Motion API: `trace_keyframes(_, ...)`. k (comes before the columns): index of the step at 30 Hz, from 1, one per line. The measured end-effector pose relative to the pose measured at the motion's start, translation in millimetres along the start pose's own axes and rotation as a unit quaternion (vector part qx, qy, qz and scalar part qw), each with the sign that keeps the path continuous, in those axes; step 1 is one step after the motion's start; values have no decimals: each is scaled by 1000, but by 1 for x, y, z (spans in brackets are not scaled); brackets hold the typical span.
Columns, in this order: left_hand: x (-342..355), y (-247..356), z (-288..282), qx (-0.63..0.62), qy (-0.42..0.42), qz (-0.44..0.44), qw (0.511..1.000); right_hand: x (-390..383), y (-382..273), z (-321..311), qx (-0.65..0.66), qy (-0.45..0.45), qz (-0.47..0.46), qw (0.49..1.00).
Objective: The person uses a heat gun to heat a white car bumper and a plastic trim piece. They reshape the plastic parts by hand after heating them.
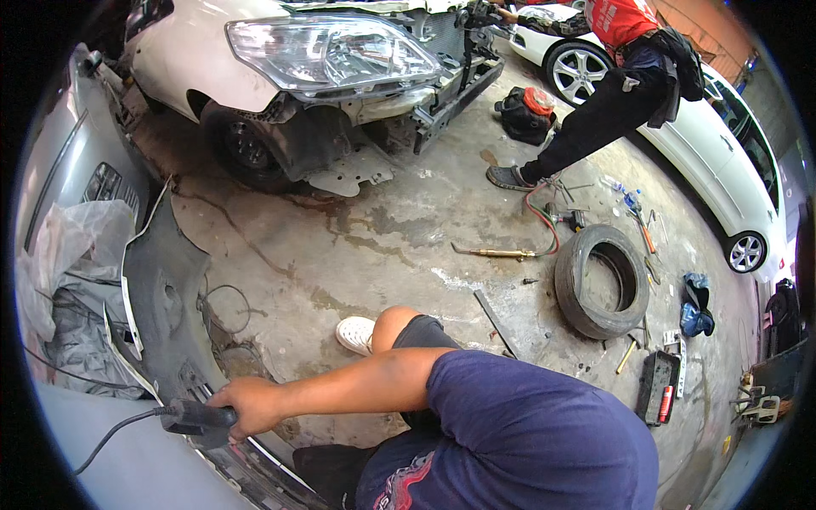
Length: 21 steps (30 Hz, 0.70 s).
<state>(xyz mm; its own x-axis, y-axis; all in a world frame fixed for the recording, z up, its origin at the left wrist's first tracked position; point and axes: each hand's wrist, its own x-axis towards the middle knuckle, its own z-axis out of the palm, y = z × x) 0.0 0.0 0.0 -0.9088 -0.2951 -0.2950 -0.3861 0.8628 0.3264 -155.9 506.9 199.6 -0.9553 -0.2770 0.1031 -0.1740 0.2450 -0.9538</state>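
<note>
My right arm reaches across to the left from a navy sleeve. At its end, my right hand (pixel 252 405) is closed around a black corded power tool (pixel 197 418), whose exact kind I cannot make out. A black cord runs from the tool's left end toward the lower left. The tool is over the lower part of a detached car bumper cover (pixel 166 293), whose dark inner side faces me; whether they touch is hidden. My left hand is out of the picture.
A white car with a bare front, headlight (pixel 331 53) fitted, stands ahead. A person (pixel 625 59) leans toward it. On the floor at right are a gas torch (pixel 493 252) with hoses, a tyre (pixel 571 289), a tool tray (pixel 656 387) and loose tools. Clear plastic sheeting (pixel 72 246) hangs left.
</note>
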Motion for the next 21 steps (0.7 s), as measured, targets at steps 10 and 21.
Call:
trace_keyframes(10, 2, 21, 12, -189, -170, -229, 940, 4, 14, -4, -33, 50, -7, 998)
trace_keyframes(21, 2, -1, 23, -171, -29, 110, 979, 2, 18, -7, -10, 80, 9, 997)
